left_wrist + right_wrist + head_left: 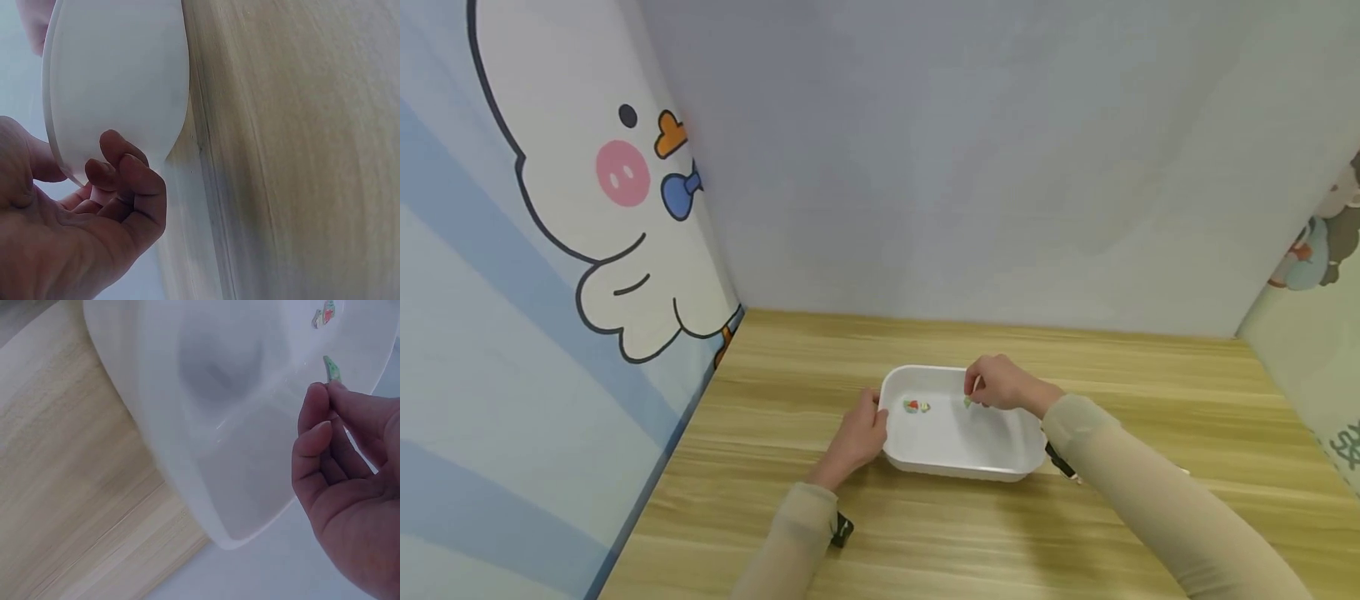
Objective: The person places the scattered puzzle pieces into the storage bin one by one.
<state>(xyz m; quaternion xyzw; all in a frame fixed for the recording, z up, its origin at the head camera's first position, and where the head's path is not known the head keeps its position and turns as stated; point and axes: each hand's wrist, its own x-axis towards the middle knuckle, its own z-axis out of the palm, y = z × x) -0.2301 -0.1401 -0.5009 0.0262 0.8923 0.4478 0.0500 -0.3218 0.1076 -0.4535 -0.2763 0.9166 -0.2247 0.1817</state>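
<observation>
A white rectangular plastic tray [955, 468] with rounded corners lies on the wooden table. My left hand [859, 433] holds its left end, the thumb over the rim and the fingers curled against the outer wall, as the left wrist view shows. Above the tray's far right part, my right hand [1003, 383] pinches a small flat green piece [332, 369] between thumb and forefinger. Inside the tray, toward the left, lie a small red and green piece [912, 407] and a smaller pale one [925, 407] beside it. What they depict is too small to tell.
The tray stands on a wood-grain table [790, 367]. Behind it rises a plain grey wall [962, 167], and a wall with a cartoon bird [572, 150] borders the left. A small pale object [1183, 472] shows past the right forearm.
</observation>
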